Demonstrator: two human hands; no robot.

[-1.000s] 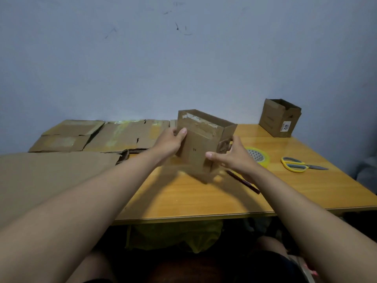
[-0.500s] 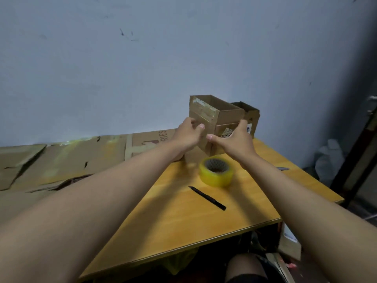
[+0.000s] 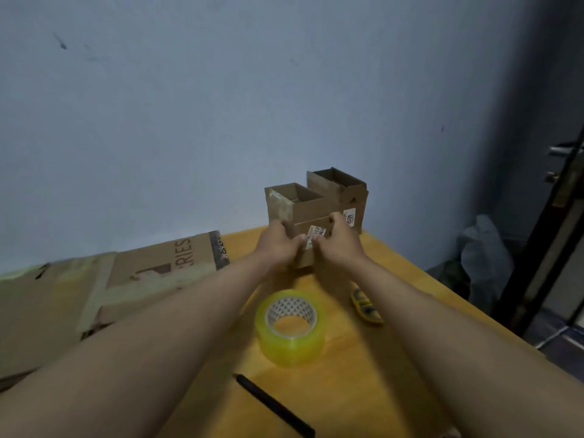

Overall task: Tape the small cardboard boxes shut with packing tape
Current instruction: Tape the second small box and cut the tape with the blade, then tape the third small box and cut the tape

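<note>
We hold a small open-topped cardboard box (image 3: 297, 213) at the far end of the wooden table (image 3: 395, 358), left hand (image 3: 278, 245) and right hand (image 3: 339, 243) gripping its sides, beside another open box (image 3: 343, 188). A roll of yellow packing tape (image 3: 290, 327) sits nearer us.

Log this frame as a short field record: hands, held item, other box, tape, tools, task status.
left hand: grips held box's left side
right hand: grips its right side
held box: open top, labelled front
second box: right behind, open
tape roll: yellow, on table, untouched
black pen: near edge
scissors: partly hidden by right arm
status: untaped
</note>
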